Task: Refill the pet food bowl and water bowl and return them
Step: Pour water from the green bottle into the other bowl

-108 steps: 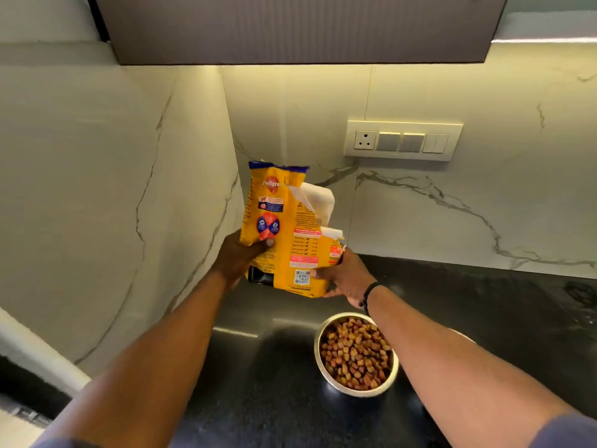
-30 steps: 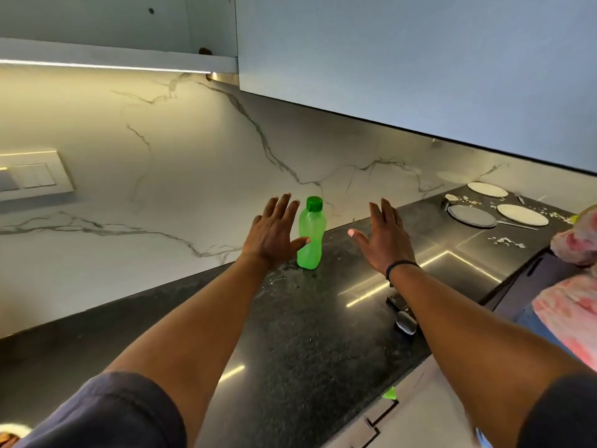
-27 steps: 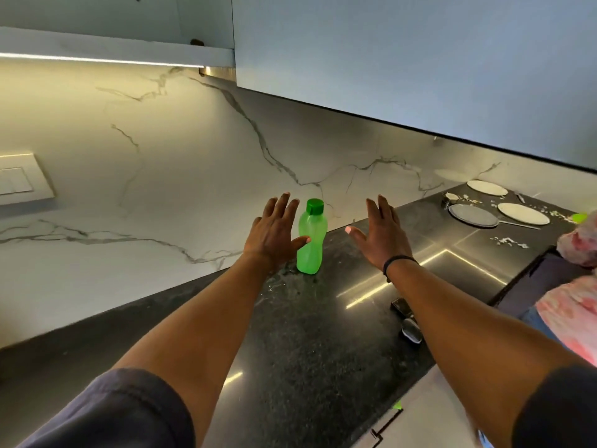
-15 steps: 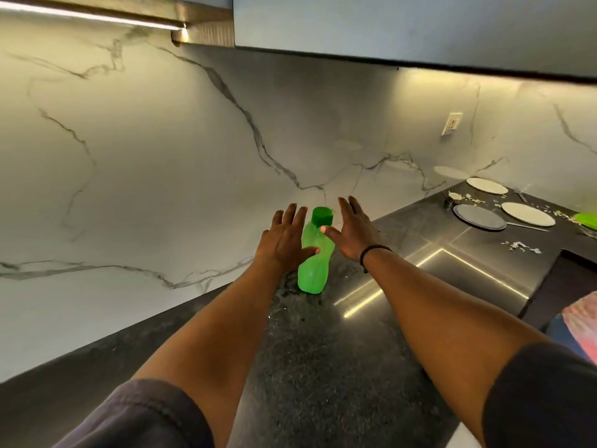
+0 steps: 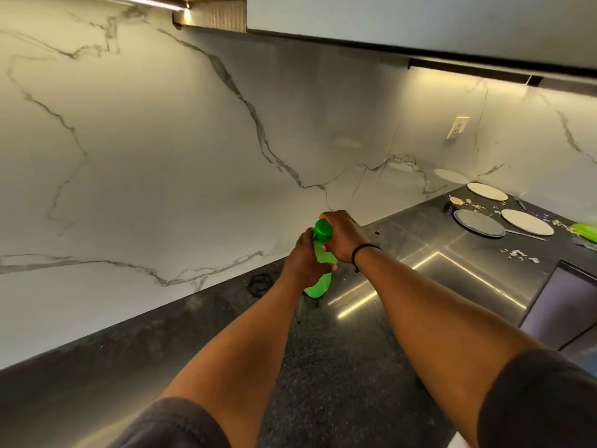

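A white veined marble wall [image 5: 161,156] fills most of the view, with pale cabinets overhead and a dark speckled tabletop [image 5: 339,367] running below it toward the right, where flat round discs [image 5: 526,222] lie among scraps, well apart from the work. Near the wall stands a green bottle [image 5: 318,286], its base on the tabletop and its long axis close to upright, leaning a little toward the top right. The left hand [image 5: 302,260] is wrapped around the bottle's middle, its grip closed on the body from the left side. The right hand [image 5: 342,236] sits above it, fingers clenched over the green cap [image 5: 322,230] (a dark band circles that wrist). So the cap lies directly under the right grip, and the body directly inside the left one, both hands stacked along the same axis. This looks like the start of unscrewing, with water for the bowl to follow; neither the food bowl nor the water bowl is in view here.
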